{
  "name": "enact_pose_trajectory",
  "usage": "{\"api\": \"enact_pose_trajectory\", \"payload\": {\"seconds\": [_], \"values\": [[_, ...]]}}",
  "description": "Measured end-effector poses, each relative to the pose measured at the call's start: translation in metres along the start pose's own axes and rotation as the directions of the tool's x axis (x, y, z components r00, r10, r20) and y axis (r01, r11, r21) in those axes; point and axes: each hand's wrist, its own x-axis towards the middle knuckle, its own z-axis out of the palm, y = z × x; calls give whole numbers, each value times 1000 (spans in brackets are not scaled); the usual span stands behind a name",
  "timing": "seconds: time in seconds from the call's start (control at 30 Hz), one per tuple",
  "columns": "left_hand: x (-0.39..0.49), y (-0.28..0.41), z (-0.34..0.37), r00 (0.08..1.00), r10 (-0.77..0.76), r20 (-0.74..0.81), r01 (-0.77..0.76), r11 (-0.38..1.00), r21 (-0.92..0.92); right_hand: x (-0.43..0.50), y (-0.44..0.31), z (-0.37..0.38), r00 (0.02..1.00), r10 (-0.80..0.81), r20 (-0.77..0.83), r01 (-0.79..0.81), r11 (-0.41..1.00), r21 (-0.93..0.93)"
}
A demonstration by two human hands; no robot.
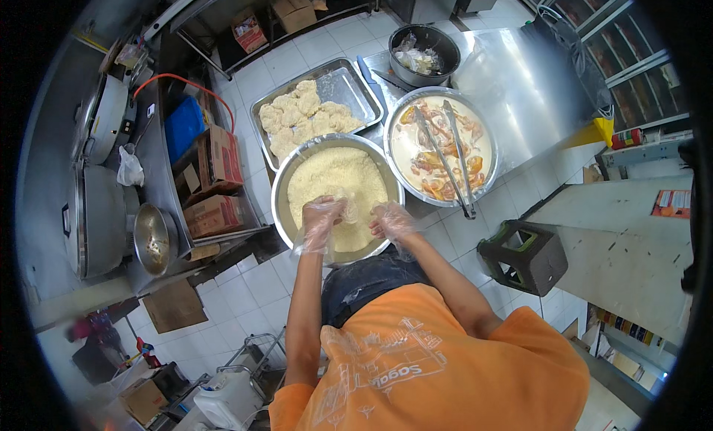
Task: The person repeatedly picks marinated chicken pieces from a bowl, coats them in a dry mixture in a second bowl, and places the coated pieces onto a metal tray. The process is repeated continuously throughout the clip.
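A large metal basin (282,222) of pale yellow breadcrumbs (334,172) stands right before me. My left hand (322,219), in a clear plastic glove, is over the crumbs at the basin's near left. Its fingers point inward; whether they grip a coated piece is unclear. My right hand (392,222), gloved too, is at the near right rim with fingers curled, and I cannot tell if anything is in them. Beyond, a metal tray (348,77) carries several crumb-coated pieces (306,116). To the right, a basin (491,177) holds raw meat pieces (431,160) in milky liquid, with metal tongs (459,158) laid across it.
A dark pot (396,57) with plastic bags and a blue-handled knife (365,71) sit on the steel table (518,85). A dark crate-like stool (526,258) stands on the right. Leftward, a counter (153,180) bears a metal bowl (153,239), with cardboard boxes (214,213) beneath.
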Motion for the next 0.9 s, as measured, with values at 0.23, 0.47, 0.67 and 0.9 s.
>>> {"api": "enact_pose_trajectory", "payload": {"seconds": [0.23, 0.47, 0.67, 0.9], "values": [[-36, 13, -9, 986, -162, 26, 155, 865, -476, 25, -17, 37, 976, 2, 217, -158, 693, 703], [-59, -40, -19, 951, -308, -6, 287, 894, -344, 60, -47, 45, 979, -46, 199, -97, 755, 649], [-76, -59, -26, 974, -220, -52, 187, 914, -359, 78, -128, 33, 945, -161, 284, -43, 802, 596], [-87, -65, -16, 958, -215, -189, 126, 910, -395, 233, -248, -14, 988, -105, 111, 53, 917, 396]]}}
